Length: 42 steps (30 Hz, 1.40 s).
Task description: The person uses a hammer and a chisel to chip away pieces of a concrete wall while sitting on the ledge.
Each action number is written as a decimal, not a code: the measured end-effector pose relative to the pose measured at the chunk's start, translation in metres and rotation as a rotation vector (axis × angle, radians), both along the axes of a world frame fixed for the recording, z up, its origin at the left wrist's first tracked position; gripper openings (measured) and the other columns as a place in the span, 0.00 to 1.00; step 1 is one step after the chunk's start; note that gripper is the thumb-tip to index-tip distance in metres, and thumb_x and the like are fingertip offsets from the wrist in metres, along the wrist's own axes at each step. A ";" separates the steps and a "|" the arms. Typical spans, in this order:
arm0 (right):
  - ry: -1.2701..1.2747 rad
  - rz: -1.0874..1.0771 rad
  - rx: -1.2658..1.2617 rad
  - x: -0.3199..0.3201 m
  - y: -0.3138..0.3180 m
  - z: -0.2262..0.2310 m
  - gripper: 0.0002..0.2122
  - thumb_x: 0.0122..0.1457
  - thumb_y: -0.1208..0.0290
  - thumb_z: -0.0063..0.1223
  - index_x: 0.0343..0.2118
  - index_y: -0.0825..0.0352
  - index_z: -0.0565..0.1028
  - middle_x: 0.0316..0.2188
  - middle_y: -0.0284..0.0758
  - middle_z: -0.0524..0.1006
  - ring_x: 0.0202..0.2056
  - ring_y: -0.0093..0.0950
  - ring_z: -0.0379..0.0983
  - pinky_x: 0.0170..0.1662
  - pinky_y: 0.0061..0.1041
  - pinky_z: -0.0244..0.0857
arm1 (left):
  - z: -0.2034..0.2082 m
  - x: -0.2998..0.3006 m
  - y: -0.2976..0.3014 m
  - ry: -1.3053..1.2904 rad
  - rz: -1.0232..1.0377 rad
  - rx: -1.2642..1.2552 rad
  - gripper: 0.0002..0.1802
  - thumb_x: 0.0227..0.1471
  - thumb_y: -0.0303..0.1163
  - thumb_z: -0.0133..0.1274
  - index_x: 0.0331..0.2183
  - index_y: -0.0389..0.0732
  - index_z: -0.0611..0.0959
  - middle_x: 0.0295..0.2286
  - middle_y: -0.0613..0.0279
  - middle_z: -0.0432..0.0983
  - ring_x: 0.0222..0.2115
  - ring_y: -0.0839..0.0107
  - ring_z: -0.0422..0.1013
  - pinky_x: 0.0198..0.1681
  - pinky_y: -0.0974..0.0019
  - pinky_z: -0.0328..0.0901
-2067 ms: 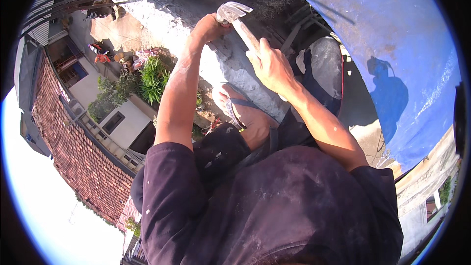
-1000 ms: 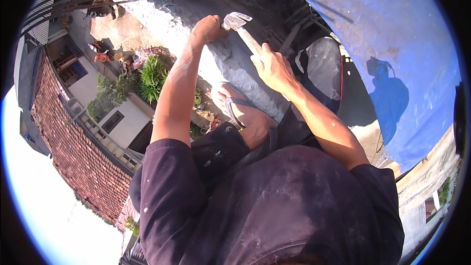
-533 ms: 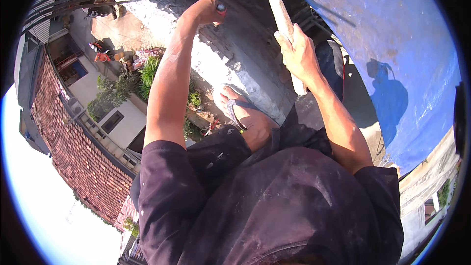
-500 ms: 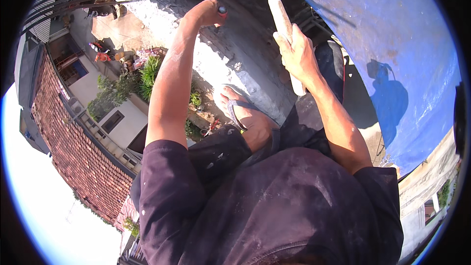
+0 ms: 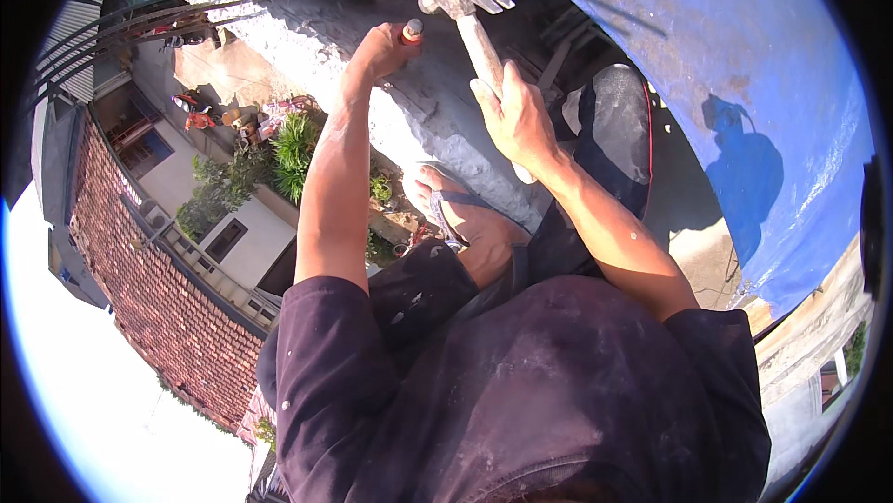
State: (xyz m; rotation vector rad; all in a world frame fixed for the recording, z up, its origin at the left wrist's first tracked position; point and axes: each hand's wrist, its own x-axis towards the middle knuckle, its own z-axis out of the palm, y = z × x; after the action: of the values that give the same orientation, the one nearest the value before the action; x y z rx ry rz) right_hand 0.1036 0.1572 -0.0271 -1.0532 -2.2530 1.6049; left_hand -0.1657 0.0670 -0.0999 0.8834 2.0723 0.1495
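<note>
My left hand is closed round a chisel, of which only the reddish handle and its round grey end show. Its blade is hidden behind the fist, over the rough grey-white masonry ledge. In my right hand is a claw hammer, gripped by the lower part of its pale, worn handle. The hammer's metal head is up and slightly to the right of the chisel's end, apart from it in the picture.
My sandalled foot rests on the ledge. A blue tarp hangs at the right, with a shadow on it. Dark cables cross at the upper left. Far below on the left lie a yard with plants and a tiled roof.
The hammer and my right hand have moved left, with the hammer head now nearer the chisel. My left hand has shifted slightly down, and more of the chisel's end shows.
</note>
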 end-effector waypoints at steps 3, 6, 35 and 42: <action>-0.069 0.225 -0.068 -0.007 0.010 0.007 0.16 0.66 0.62 0.55 0.37 0.72 0.66 0.21 0.56 0.76 0.28 0.57 0.78 0.27 0.49 0.68 | -0.002 -0.010 -0.019 0.068 -0.055 0.095 0.17 0.48 0.38 0.63 0.39 0.39 0.86 0.29 0.50 0.83 0.30 0.59 0.81 0.38 0.58 0.72; 0.159 -0.051 -0.129 -0.009 0.006 0.049 0.16 0.66 0.62 0.55 0.37 0.72 0.67 0.21 0.56 0.76 0.27 0.57 0.78 0.27 0.49 0.68 | 0.010 0.003 -0.007 0.001 -0.014 0.028 0.17 0.47 0.37 0.63 0.40 0.40 0.86 0.28 0.51 0.84 0.29 0.64 0.80 0.38 0.60 0.72; -0.301 0.040 -0.192 0.201 0.057 0.071 0.31 0.67 0.56 0.56 0.52 0.90 0.68 0.21 0.52 0.75 0.22 0.43 0.77 0.28 0.39 0.68 | 0.216 -0.101 -0.027 0.219 -0.052 0.296 0.18 0.61 0.46 0.58 0.35 0.40 0.84 0.28 0.65 0.82 0.30 0.77 0.76 0.35 0.69 0.70; -0.165 0.008 -0.115 0.228 0.035 0.056 0.21 0.69 0.58 0.55 0.40 0.78 0.70 0.13 0.36 0.71 0.14 0.28 0.72 0.20 0.29 0.62 | 0.349 -0.066 -0.052 0.617 -0.475 0.153 0.11 0.62 0.35 0.53 0.40 0.40 0.84 0.37 0.57 0.81 0.36 0.67 0.77 0.43 0.62 0.72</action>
State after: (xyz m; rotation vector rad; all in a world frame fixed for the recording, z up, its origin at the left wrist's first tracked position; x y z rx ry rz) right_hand 0.3321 0.1927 0.0293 -1.2495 -2.2924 1.7278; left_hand -0.2313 0.0148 0.2495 1.6473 2.3427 -0.2555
